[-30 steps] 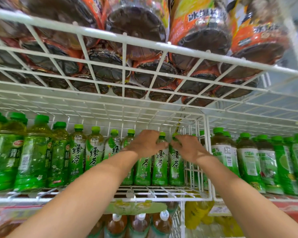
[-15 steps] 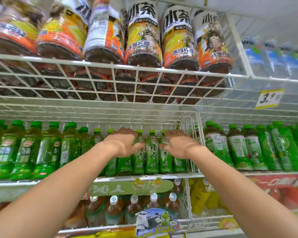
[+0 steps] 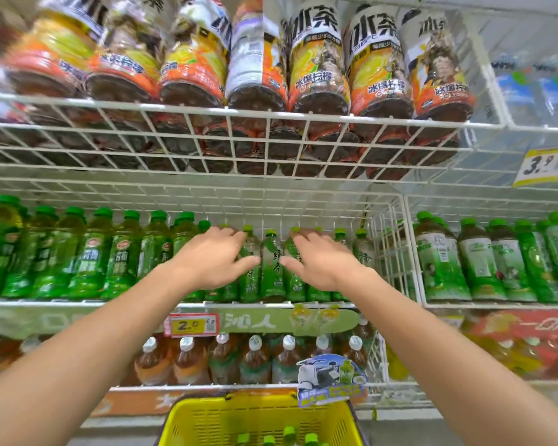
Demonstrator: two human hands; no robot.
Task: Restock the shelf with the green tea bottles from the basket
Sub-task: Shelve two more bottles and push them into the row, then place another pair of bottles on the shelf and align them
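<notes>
Green tea bottles (image 3: 273, 265) with green caps and green labels stand in a row on the white wire shelf (image 3: 261, 304) at mid height. My left hand (image 3: 213, 260) and my right hand (image 3: 319, 259) are both stretched out in front of that row, one on each side of the middle bottle, fingers spread and relaxed. Their fingertips reach the upper parts of the bottles; neither hand holds one. At the bottom edge stands a yellow basket (image 3: 207, 423) with several more green-capped bottles (image 3: 289, 434) inside.
Other green bottles (image 3: 87, 255) fill the shelf to the left, and darker tea bottles (image 3: 477, 259) the bay on the right. Orange-labelled bottles (image 3: 319, 72) stand on the wire shelf above, brown tea bottles (image 3: 255, 358) below. Price tags (image 3: 192, 325) hang on the rails.
The view has pulled back and tilted down, so the yellow basket is now in sight. Both hands have drawn slightly back from the bottles and opened, with a gap between them.
</notes>
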